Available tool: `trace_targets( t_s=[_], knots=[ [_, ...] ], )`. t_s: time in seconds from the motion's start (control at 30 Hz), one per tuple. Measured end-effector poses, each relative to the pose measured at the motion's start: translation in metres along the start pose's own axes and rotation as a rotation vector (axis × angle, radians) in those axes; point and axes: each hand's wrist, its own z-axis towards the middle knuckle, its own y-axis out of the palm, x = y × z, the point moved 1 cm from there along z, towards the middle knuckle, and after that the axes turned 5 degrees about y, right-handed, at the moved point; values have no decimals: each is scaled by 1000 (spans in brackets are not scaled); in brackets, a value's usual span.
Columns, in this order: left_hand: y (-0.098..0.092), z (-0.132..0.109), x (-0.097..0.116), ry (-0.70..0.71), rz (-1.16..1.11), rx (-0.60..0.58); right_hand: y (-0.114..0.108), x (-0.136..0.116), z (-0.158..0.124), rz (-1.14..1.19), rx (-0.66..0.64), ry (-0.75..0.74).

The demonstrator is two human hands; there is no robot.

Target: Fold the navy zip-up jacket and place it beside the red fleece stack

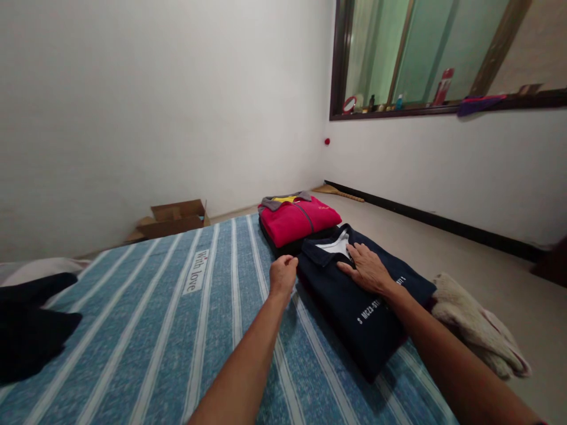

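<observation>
A folded navy jacket (345,301) with a collar, a white inner neck and white printed letters lies on the blue striped bedspread (177,348). My right hand (367,268) rests flat on it below the collar, fingers stretched out. Just beside the jacket's left collar edge is my left hand (283,276), its fingers curled and pressed together. Whether anything is pinched in them is hidden. Behind the navy jacket sits a folded red jacket (301,221) with a grey collar and yellow lining, on top of dark folded clothing.
Dark clothing (35,324) lies at the bed's left. A beige fluffy cloth (473,321) hangs at the right edge. Beyond the bed are an open cardboard box (177,219) and a broom (339,191) on the floor. Small items line the window ledge (407,111).
</observation>
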Motion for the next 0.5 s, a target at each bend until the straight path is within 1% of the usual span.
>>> trace_targets(
  t_s=[0.1, 0.17, 0.3, 0.5],
  knots=[
    [4, 8, 6, -54, -66, -101, 1, 2, 1, 22, -11, 15],
    [6, 12, 7, -84, -100, -132, 1, 2, 1, 31, -15, 19],
    [9, 18, 5, -117, -121, -145, -2, 2, 0, 36, -31, 16],
    [17, 22, -12, -127, -65, -127, 0, 2, 0, 52, -21, 3]
  ],
)
